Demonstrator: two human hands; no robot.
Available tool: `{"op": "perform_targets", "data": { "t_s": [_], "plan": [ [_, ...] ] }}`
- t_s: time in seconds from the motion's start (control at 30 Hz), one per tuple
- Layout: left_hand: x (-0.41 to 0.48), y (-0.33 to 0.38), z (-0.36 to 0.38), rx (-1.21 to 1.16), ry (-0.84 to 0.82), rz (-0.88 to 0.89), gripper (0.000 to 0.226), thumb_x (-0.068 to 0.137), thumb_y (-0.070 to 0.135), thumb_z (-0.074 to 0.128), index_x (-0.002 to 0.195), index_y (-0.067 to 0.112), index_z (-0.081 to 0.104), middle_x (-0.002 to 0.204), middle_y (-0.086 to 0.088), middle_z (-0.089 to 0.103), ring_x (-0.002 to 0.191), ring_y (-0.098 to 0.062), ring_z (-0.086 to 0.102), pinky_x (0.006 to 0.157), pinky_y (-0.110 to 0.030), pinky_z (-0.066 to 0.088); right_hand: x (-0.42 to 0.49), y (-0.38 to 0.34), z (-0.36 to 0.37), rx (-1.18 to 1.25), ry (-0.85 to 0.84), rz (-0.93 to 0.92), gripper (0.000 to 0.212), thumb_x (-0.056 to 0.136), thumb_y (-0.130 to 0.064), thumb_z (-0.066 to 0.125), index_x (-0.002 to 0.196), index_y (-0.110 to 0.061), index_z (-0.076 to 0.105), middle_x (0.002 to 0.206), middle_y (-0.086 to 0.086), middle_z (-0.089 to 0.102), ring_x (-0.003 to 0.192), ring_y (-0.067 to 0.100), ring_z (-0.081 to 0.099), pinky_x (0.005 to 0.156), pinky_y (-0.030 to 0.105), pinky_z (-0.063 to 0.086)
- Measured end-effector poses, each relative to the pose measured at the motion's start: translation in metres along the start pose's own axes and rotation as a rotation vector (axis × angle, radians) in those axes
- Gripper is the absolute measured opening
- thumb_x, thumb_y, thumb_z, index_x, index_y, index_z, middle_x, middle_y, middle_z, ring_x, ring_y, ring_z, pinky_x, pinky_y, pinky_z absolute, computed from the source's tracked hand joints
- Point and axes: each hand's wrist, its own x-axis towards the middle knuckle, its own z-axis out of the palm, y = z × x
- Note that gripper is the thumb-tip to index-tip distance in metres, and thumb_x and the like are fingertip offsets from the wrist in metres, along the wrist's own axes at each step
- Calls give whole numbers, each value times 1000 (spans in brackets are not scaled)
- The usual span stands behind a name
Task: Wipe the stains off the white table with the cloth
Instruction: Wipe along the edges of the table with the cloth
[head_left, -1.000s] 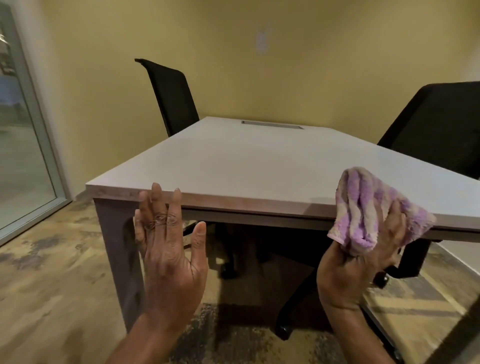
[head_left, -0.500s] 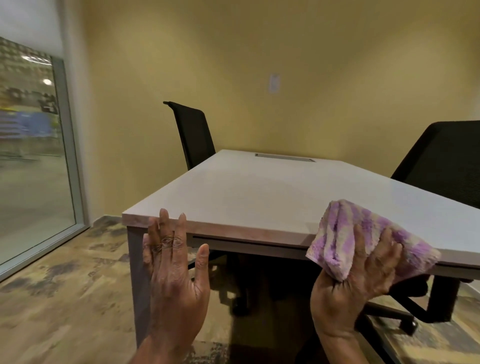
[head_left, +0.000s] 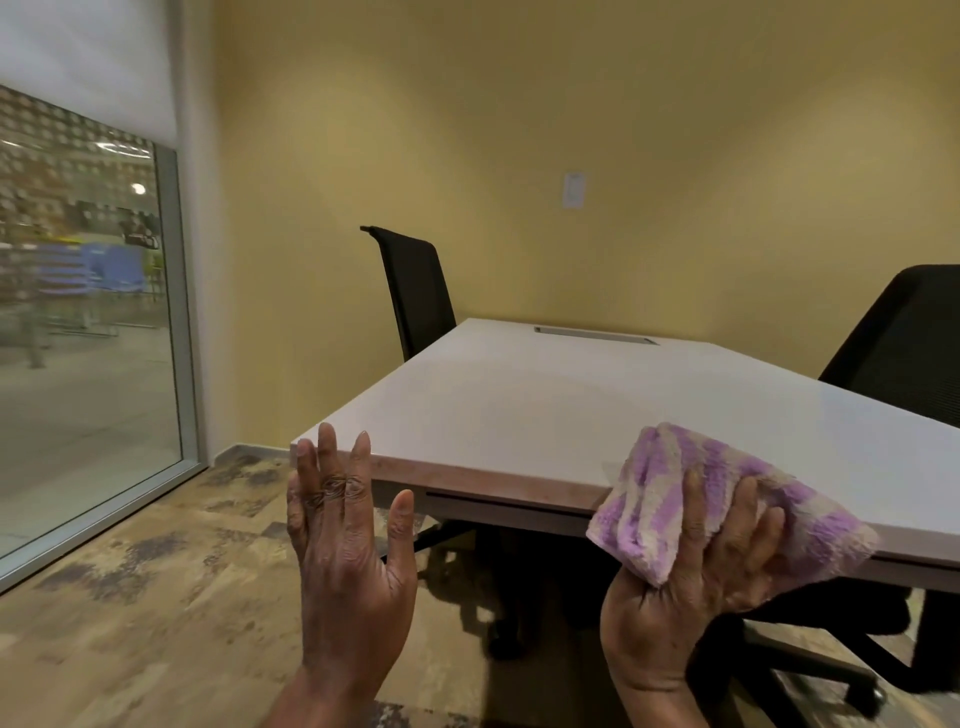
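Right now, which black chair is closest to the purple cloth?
The chair on the right, just past the cloth that the right hand holds. The other chair stands farther off on the table's left side, nearer the window.

White rectangular tabletop (head_left: 597, 415): open to approach from near edge. Black mesh chair (head_left: 415, 291) flanks its left side, second black chair (head_left: 904, 343) its right.

Walls (head_left: 519, 130) painted yellow; a small white plate (head_left: 573, 190) is fixed to the far one. Floor (head_left: 156, 597) of mottled brown and tan planks. Full-height window (head_left: 88, 338) at left, a white blind (head_left: 88, 57) lowered over its top. White table (head_left: 571, 405) near the far wall. Black left chair (head_left: 415, 291) stands at its left side, black right chair (head_left: 898, 343) at its right edge.
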Motion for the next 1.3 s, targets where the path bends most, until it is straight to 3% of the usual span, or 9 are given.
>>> {"op": "perform_targets", "data": {
  "t_s": [0.03,0.1,0.23,0.47,0.6,0.7,0.87,1.07,1.3],
  "plan": [
    [1,-3,0,-4,13,9,65,103,39,37,159,8,26,171,-9,12,159,-28,2,127,-52,8,-5,-10,3,31,70,37,60,94,-23,51,151,-4,45,163,27,27,153,50,15,122,60,6],
    [2,-9,-1,-18,5,-3,65,102,36,38,159,8,25,171,-8,10,159,-26,1,127,-53,8,-11,-29,11,83,108,30,62,88,-16,58,149,-7,49,162,25,31,153,48,17,122,59,5],
    [6,-22,-6,-40,27,-16,65,102,38,38,159,9,26,171,-6,10,159,-25,0,127,-54,9,-15,-40,19,103,98,-10,56,92,-20,52,147,-6,51,160,27,33,151,50,19,119,69,11],
    [13,-43,-7,-45,45,-45,65,102,39,37,160,10,24,172,-5,10,159,-25,0,126,-56,10,-28,-74,38,133,74,-13,59,93,-29,49,149,-10,48,161,25,33,152,48,17,119,69,2],
    [8,-61,-6,-44,36,-93,73,104,55,27,162,16,9,172,-1,3,159,-21,-4,128,-47,3,-34,-82,47,131,65,-27,58,96,-32,48,150,-12,48,161,24,32,152,49,16,120,68,1],
    [2,-72,-8,-51,27,-132,80,101,63,23,163,15,7,172,0,1,159,-18,-6,128,-45,2,-38,-89,50,161,50,-47,58,95,-32,46,149,-11,48,161,23,32,153,47,15,119,69,3],
    [2,-88,-9,10,-11,-97,75,102,53,30,162,13,12,172,-1,4,159,-20,-5,128,-44,2,-46,-108,55,191,25,-91,59,105,-47,30,152,-15,43,160,19,35,155,41,12,118,70,4],
    [4,-106,-10,76,-70,-66,72,101,49,34,162,13,15,172,-2,3,159,-22,-6,127,-47,2,-58,-130,67,242,-22,-190,62,94,-40,48,151,-16,42,164,13,28,156,40,10,119,67,-1],
    [-2,-124,-9,169,-134,-63,76,101,53,34,162,15,11,172,-2,-3,159,-24,-6,126,-48,3,-69,-150,75,289,-101,-273,64,94,-42,51,152,-16,44,168,8,24,156,44,10,119,67,-5]
  ]
}}
